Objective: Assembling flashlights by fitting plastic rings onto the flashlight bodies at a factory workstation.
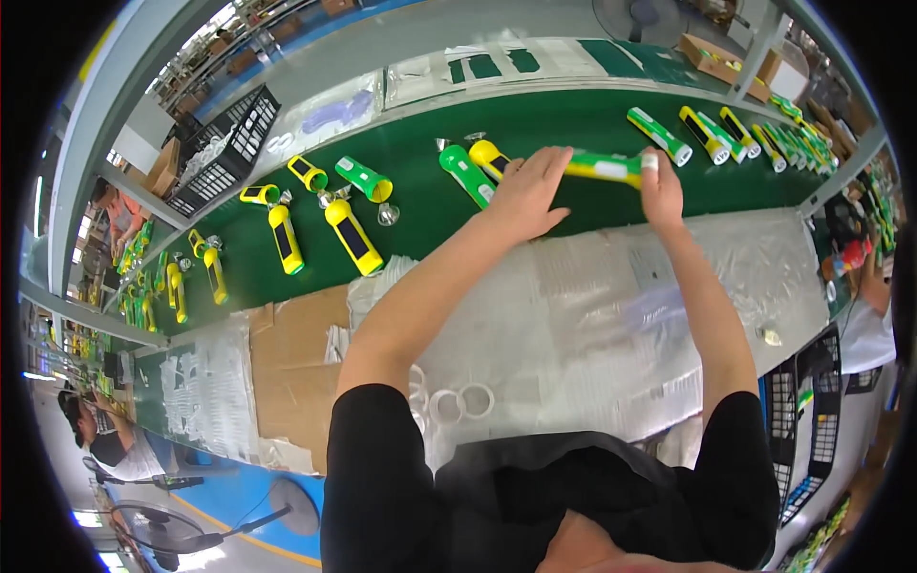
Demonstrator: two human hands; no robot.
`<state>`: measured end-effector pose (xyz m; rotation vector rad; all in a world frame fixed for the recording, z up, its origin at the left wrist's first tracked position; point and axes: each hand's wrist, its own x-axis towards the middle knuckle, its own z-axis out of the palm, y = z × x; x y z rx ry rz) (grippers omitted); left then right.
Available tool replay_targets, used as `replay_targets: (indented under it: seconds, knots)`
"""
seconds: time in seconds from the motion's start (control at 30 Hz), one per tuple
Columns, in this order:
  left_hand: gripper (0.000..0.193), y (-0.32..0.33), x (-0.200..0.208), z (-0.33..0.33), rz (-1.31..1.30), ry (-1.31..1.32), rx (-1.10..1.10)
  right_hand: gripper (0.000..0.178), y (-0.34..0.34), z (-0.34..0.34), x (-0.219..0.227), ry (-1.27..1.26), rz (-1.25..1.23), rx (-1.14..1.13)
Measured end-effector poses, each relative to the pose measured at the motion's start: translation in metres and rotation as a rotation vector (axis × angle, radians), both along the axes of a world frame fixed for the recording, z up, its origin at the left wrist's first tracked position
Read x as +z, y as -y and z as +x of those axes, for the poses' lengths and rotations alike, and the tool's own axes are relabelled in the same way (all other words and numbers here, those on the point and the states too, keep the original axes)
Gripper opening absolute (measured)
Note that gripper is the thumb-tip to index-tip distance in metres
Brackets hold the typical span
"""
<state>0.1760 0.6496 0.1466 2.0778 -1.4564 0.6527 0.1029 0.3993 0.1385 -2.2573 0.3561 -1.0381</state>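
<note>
A green and yellow flashlight [607, 168] is held level above the green belt. My right hand [661, 196] grips its right end, with a white wrap on one finger. At its left end is my left hand [528, 199], fingers stretched out and thumb spread, up against or just beside the flashlight; which one I cannot tell. Behind my left hand lie a green flashlight [465, 175] and a yellow flashlight [488, 159], partly hidden. Farther left, a yellow flashlight body [352, 236] and a green flashlight head [364, 179] lie on the belt.
Several flashlights [705, 135] lie at the right of the green belt [420, 210]. White rings [461, 402] sit on the plastic-covered worktop [554, 334]. Black crates [222, 148] stand left and lower right. Metal frame posts [831, 181] flank the belt. Other people work at both sides.
</note>
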Motion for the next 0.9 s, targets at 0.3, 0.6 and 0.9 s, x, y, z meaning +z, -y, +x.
replay_targets:
  seconds: [0.3, 0.6, 0.9]
  knots:
    - [0.045, -0.011, -0.016, 0.053, 0.597, 0.065, -0.057, 0.034, 0.041, 0.086, -0.020, 0.042, -0.812, -0.222]
    - [0.031, -0.035, 0.003, -0.113, 0.196, 0.092, -0.517, 0.051, -0.117, -0.054, 0.016, -0.739, 1.173, 0.679]
    - [0.023, -0.086, 0.021, -0.160, -0.320, -0.766, -0.386, 0.061, -0.160, -0.197, 0.027, -0.679, 1.142, 1.117]
